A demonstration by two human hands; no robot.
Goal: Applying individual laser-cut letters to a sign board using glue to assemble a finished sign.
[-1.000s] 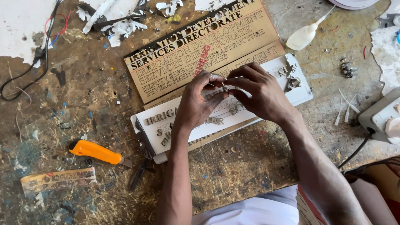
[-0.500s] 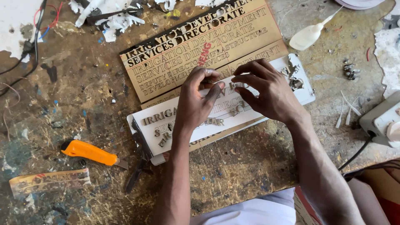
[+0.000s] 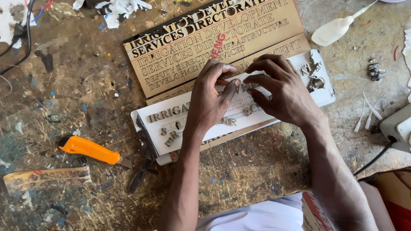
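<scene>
White plastic forms the signboard [image 3: 180, 124] lying mid-desk, with small cut-out letters [image 3: 165, 114] set in rows on it. Both hands work over its middle: the left hand [image 3: 209, 100] pinches a tiny letter between fingertips, and the right hand [image 3: 284, 92] presses fingers down just beside it. Compared with a second ago, the hands have shifted slightly along the row. Behind the signboard lies a brown lettered template board [image 3: 205, 42]; left of it, an orange utility knife [image 3: 92, 150]; beyond it to the right, a glue bottle [image 3: 336, 29].
</scene>
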